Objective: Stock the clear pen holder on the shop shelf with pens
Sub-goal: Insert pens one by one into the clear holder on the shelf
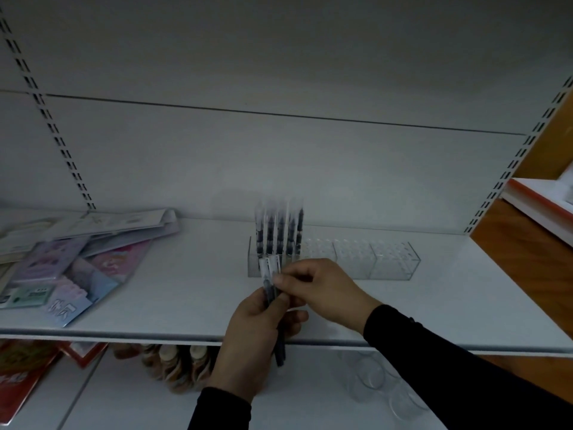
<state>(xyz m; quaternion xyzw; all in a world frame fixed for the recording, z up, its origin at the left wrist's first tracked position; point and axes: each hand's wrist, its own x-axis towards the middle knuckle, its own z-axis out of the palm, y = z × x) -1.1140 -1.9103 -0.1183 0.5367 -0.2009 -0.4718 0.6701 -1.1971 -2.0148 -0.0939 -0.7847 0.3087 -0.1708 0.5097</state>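
Two hands meet just in front of the holder (pixel 392 262), and they share the job; the left hand (pixel 254 330) is wrapped round a bunch of pens (pixel 270 287), so the spare ones stay together and close by; the right hand (pixel 322 283) pinches the top of one pen in that bunch with its fingertips, most likely to pull it free, because one pen at a time is easier to drop into a small hole; the bunch points up and a little away, with the pale caps on top and the dark ends sticking out below the left hand, so a pen can probably go straight in without being turned; the holder sits on the white shelf (pixel 186 305), near the back wall, where shoppers can see it; it is long and see-through, with rows of round holes; a few pens (pixel 279 234) already stand upright at its left end, and the rest of the holes to the right look bare, so the job looks only partly done; filling from one end likely keeps the rows neat; the picture is blurry, so I cannot count the pens; a messy pile of flat packs (pixel 77 259) lies well off to the left on the same shelf, out of the way.
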